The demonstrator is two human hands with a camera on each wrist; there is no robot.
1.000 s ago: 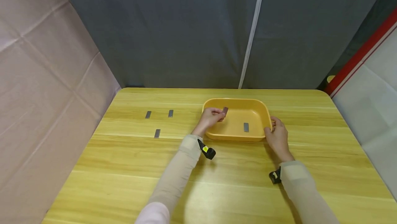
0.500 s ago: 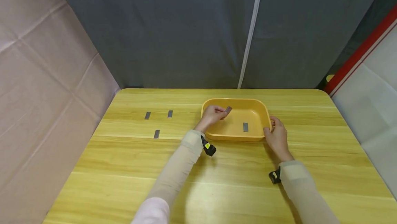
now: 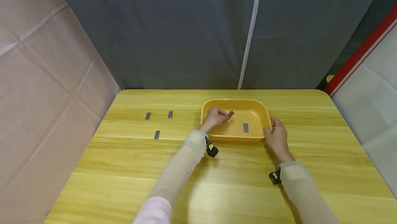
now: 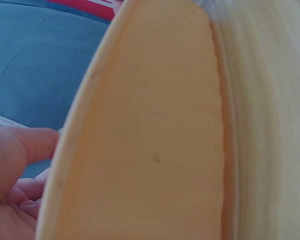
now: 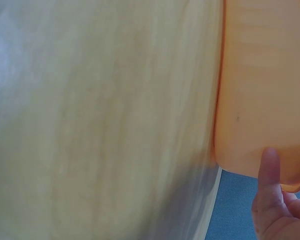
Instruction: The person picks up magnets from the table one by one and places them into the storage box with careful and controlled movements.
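Note:
In the head view my left hand [image 3: 215, 118] is over the left part of a yellow plastic tray [image 3: 235, 138]. Thumb and fingers pinch a small flat rectangular grey-brown piece [image 3: 230, 114], tilted above the tray floor. A similar grey piece [image 3: 246, 128] lies flat inside, right of the held one. My right hand [image 3: 277, 138] grips the tray's right end; its thumb lies along the wall in the right wrist view. The tray's wall [image 4: 150, 125] hides the held piece and part of the left hand in the left wrist view.
Left of the tray, three more grey pieces lie apart on the wooden table [image 3: 124, 169]: one at the far left [image 3: 148, 116], another beside it [image 3: 170, 115] and a nearer one [image 3: 157, 135]. A dark grey curtain [image 3: 170, 38] hangs behind the table's back edge.
My left hand has moved a little to the right and downward inside the tray with the pinched piece, which has turned to a steeper slant. The right hand has stayed on the tray's end.

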